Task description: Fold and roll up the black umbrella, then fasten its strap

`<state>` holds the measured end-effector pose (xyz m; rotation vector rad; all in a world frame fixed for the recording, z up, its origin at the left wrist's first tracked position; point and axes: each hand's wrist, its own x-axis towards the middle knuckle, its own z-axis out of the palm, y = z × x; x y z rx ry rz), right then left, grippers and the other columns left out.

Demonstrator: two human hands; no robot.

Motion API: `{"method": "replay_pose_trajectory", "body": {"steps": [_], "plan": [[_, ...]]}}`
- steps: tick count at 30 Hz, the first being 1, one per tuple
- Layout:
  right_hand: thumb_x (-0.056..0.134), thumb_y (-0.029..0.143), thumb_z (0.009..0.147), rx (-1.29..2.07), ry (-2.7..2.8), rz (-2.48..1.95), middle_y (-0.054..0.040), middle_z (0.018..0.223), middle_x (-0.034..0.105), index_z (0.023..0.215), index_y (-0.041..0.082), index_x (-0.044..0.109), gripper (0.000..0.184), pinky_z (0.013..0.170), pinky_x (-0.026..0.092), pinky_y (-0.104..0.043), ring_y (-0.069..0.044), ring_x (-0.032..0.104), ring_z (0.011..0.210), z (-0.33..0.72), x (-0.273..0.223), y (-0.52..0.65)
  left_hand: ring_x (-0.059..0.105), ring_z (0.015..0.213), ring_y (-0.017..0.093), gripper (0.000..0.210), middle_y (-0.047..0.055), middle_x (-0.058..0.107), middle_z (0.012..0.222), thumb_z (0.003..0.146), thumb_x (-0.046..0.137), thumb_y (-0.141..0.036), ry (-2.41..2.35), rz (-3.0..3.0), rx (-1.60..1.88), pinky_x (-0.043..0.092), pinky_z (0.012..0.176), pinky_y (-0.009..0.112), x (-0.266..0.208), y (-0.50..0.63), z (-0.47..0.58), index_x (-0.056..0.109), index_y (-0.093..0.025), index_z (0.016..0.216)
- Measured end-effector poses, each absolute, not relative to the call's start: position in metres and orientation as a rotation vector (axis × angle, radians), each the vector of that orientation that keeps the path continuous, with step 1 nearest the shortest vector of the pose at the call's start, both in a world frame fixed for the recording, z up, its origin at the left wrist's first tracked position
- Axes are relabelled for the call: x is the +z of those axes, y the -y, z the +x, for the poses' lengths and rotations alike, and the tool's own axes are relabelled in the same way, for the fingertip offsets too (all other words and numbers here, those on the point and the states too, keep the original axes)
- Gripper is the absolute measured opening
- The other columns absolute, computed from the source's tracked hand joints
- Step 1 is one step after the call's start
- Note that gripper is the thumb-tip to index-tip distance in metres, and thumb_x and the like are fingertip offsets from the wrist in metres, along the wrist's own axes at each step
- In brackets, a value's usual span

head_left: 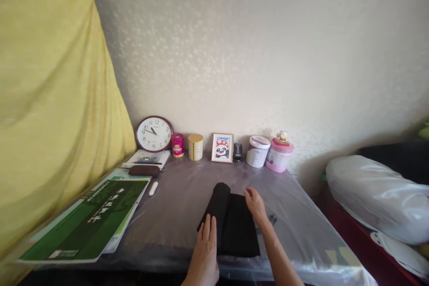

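One black sheet [239, 232], partly rolled, lies on the desk [176, 223]; the left hand [206, 248] rests flat-fingered against its roll. The right hand [255, 203], half curled, hides its far corner, grip unclear. The dark object [272, 219] nearby is indistinct.

We see a pale, patterned wall [254, 53], softly lit, rising behind the far edge of our plastic-covered tabletop [167, 223]. Along the left edge hangs a yellow cloth [50, 76]; beyond the right edge we notice a dark red surface [355, 232].
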<state>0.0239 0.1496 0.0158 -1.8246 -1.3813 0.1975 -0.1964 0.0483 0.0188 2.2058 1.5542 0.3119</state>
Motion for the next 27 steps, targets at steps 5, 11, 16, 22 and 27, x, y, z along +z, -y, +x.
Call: {"method": "replay_pose_trajectory", "body": {"steps": [5, 11, 16, 22, 27], "plan": [[0.044, 0.041, 0.076, 0.312, 1.323, -1.856, -0.0104, 0.085, 0.070, 0.084, 0.017, 0.066, 0.033, 0.075, 0.047, -0.032, -0.023, 0.065, 0.081, 0.033, 0.008, -0.099, 0.006, 0.138, 0.023, 0.095, 0.008, -0.002, 0.151, 0.054, 0.037, 0.007, -1.576, 2.211, 0.259, 0.017, 0.112, 0.033, 0.025, -0.043, -0.195, 0.005, -0.012, 0.141], [0.046, 0.046, 0.076, 0.332, 1.402, -1.858, -0.0047, 0.067, 0.067, 0.090, 0.017, 0.065, 0.037, 0.064, 0.046, -0.030, -0.022, 0.064, 0.067, 0.015, 0.014, -0.082, 0.007, 0.138, 0.025, 0.095, 0.008, -0.002, 0.151, 0.054, 0.039, 0.005, -1.586, 2.236, 0.272, 0.019, 0.111, 0.035, 0.027, -0.040, -0.195, 0.004, -0.013, 0.141], [0.053, 0.036, 0.071, 0.416, 1.402, -1.865, -0.0034, 0.068, 0.067, 0.086, 0.020, 0.063, 0.024, 0.065, 0.047, -0.030, -0.022, 0.064, 0.072, 0.008, 0.022, -0.089, 0.009, 0.138, 0.026, 0.095, 0.011, -0.002, 0.150, 0.054, 0.040, 0.004, -1.564, 2.243, 0.332, 0.022, 0.110, 0.036, 0.025, -0.040, -0.197, 0.006, -0.012, 0.141], [0.049, 0.043, 0.077, 0.795, 1.329, -1.476, -0.0023, 0.066, 0.065, 0.090, 0.016, 0.063, 0.033, 0.050, 0.045, -0.026, -0.017, 0.060, 0.058, -0.019, 0.045, -0.107, 0.013, 0.137, 0.028, 0.093, 0.016, 0.000, 0.149, 0.056, 0.042, 0.004, -1.598, 2.200, 0.341, 0.023, 0.109, 0.038, 0.025, -0.039, -0.196, 0.005, -0.012, 0.141], [0.052, 0.044, 0.077, 0.827, 1.293, -1.434, -0.0027, 0.067, 0.065, 0.098, 0.014, 0.063, 0.038, 0.051, 0.046, -0.025, -0.016, 0.060, 0.062, -0.059, 0.046, -0.134, 0.013, 0.137, 0.029, 0.094, 0.019, 0.006, 0.148, 0.054, 0.044, 0.003, -1.604, 2.201, 0.316, 0.021, 0.111, 0.040, 0.023, -0.042, -0.195, 0.009, -0.008, 0.140]]}}
